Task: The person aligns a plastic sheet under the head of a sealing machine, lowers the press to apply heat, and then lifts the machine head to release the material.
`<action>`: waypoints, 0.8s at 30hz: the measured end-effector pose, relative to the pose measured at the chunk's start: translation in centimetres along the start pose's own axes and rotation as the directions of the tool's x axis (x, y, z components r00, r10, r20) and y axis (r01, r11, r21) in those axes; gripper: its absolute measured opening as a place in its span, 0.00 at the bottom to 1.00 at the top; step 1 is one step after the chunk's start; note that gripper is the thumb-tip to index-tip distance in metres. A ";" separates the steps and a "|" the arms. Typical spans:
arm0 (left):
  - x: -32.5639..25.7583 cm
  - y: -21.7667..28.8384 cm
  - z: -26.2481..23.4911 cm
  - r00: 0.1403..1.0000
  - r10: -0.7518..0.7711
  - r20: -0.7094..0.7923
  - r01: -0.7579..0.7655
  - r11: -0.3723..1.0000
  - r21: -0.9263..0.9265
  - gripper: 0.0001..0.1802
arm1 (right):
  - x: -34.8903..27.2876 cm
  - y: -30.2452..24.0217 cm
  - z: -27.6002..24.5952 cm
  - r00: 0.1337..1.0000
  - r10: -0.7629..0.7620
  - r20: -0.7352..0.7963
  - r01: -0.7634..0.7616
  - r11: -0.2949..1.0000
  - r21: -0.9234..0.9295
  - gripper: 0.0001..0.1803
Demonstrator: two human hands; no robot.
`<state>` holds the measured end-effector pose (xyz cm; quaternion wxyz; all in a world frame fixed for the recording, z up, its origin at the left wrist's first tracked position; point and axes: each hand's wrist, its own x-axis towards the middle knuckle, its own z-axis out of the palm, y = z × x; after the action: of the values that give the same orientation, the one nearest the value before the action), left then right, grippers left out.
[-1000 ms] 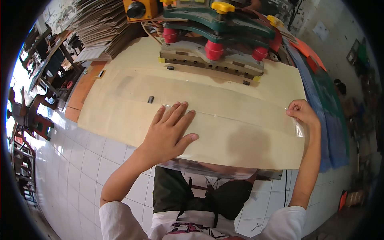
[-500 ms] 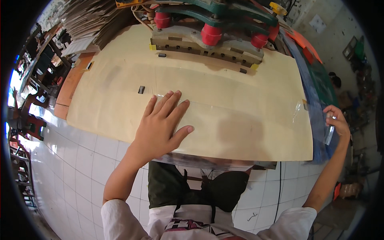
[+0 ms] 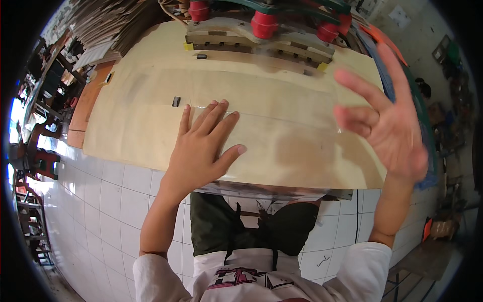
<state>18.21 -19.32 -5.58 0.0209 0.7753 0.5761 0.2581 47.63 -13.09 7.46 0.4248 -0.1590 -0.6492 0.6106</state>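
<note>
- Under the left hand (image 3: 204,146), one clear plastic sheet (image 3: 282,108) lies flat on the big tan board (image 3: 131,126); its edges show only as faint glinting lines running across the board from near the fingertips toward the right.
- That left hand is released, palm down with fingers spread, pressing on the near-left part of the sheet; it grips nothing.
- Up in the air at the right, the right hand (image 3: 390,123) is open too, fingers splayed and blurred, holding nothing and clear of both sheet and board.
- One tan board covers the surface and overhangs its near edge, just above the person's lap.
- Two small dark stops sit on the board: one block (image 3: 176,101) just left of the fingertips, another (image 3: 202,56) farther back near the machine.
- At the far edge stands one press-like machine (image 3: 261,40) with a pale wooden bar, three red cylinders (image 3: 265,22) visible along it and green metal above.
- Judgement on risk: with only one palm pinning it, the thin sheet could slide or skew away from the block, since its right end lies loose; a careless sweep of the raised hand could catch and lift that end.
- Judgement: fingers placed close to the bar could be pinched if the machine closes; I cannot tell whether it is running.
- White floor tiles (image 3: 105,201) spread below, and a stack of flat sheets (image 3: 108,25) is piled at the far left.
</note>
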 end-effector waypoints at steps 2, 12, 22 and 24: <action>0.1 0.3 -0.2 1.000 -0.009 -0.004 0.009 1.000 -0.025 0.32 | -2.0 1.0 -1.4 0.978 -0.099 0.182 0.145 0.954 -0.262 0.61; 0.2 0.4 -0.2 1.000 -0.020 -0.015 0.020 0.998 -0.052 0.33 | -6.1 7.3 -4.3 0.977 -0.047 -0.206 -0.185 0.284 -0.941 0.28; 0.7 0.7 -0.5 0.999 -0.026 -0.025 0.023 0.993 -0.112 0.32 | -4.9 9.1 -4.5 0.942 -0.230 -0.243 -0.213 0.148 -0.966 0.17; 0.8 0.7 -0.3 1.000 -0.016 -0.024 0.013 0.990 -0.137 0.30 | -4.9 9.4 -4.5 0.926 -0.255 -0.279 -0.252 0.131 -0.959 0.15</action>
<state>18.89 -18.90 -4.82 0.0685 0.7646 0.5628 0.3066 50.91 -11.72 -3.49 0.3296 -0.5126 -0.7927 -0.0152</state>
